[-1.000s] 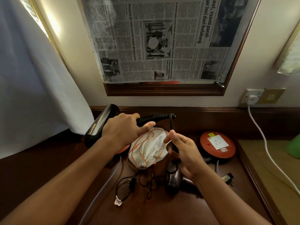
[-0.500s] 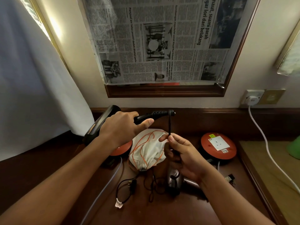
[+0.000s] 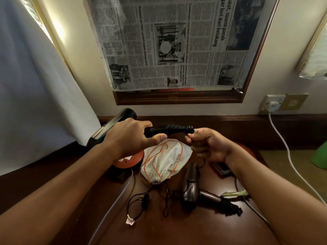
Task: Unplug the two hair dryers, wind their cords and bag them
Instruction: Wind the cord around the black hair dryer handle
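- Above the cloth bag [image 3: 166,160], the black hair dryer [image 3: 160,131] is gripped by the left hand [image 3: 130,138]; its cord [image 3: 188,134] is pinched by the right hand [image 3: 209,146].
- Cord could get kinked at the strain relief if wound too tight.
- Loose plug [image 3: 145,200] below the bag might get snagged.

We saw a dark wooden table [image 3: 159,232] carrying a white drawstring bag [image 3: 165,161] with orange cord near its middle. Just right of the bag lay a brown hair dryer [image 3: 192,186], its black cord [image 3: 139,204] and plug sprawled in front. A red round cable reel [image 3: 127,160] sat left of the bag, a pale cable [image 3: 113,206] trailing forward from beside it.
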A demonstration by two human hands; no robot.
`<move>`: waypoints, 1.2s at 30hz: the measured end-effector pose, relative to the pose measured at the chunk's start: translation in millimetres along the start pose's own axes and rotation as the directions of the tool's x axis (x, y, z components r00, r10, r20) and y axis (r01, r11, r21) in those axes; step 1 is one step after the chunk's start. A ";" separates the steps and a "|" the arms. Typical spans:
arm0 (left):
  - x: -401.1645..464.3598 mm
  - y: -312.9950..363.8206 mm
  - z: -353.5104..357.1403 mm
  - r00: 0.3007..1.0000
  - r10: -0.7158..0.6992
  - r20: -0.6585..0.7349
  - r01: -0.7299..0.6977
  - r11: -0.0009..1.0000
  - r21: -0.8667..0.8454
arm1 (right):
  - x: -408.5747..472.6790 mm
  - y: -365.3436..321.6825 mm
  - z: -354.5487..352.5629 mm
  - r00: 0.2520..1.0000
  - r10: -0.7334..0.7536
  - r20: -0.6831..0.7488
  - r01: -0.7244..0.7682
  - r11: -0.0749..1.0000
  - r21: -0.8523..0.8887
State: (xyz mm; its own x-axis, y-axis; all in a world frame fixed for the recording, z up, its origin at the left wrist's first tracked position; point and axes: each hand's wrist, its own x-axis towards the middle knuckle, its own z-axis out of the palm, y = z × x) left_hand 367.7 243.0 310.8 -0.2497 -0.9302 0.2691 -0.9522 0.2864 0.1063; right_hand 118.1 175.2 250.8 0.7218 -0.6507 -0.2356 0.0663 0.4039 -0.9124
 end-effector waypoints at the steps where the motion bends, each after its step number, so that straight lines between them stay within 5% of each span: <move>1: -0.2 0.6 -1.6 1.000 0.008 0.004 -0.008 1.000 0.004 | 0.1 -9.0 -1.0 1.000 0.011 -0.004 -0.012 0.999 -0.042; 12: 7.0 7.4 -15.3 0.995 0.080 0.059 -0.095 0.943 0.320 | -3.4 -79.4 22.3 0.982 -0.019 -0.186 -0.085 0.842 -0.533; 18: 12.4 6.1 -10.5 0.997 -0.039 0.072 0.009 0.924 0.381 | -6.9 -85.9 43.4 0.898 -0.265 -0.351 -0.083 0.682 -0.726; 23: 16.8 3.5 -3.8 0.986 -0.138 0.098 0.093 0.925 0.368 | -10.4 -76.7 54.1 0.832 -0.465 -0.302 -0.061 0.464 -0.884; 32: 26.2 22.0 9.3 0.974 -0.175 0.147 0.118 0.936 0.333 | -17.0 -39.3 55.2 0.730 -0.629 -0.268 -0.095 0.294 -0.951; 36: 31.5 27.1 14.6 0.976 -0.170 0.136 0.120 0.942 0.313 | -19.6 -26.4 50.0 0.685 -0.664 -0.301 -0.076 0.345 -0.935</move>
State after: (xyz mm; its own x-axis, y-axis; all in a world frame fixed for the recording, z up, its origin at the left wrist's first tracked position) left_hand 331.4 218.1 308.2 -0.1060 -0.9878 0.1141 -0.9821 0.0860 -0.1675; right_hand 136.7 209.4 296.2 0.2432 -0.9071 0.3434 -0.6764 -0.4124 -0.6102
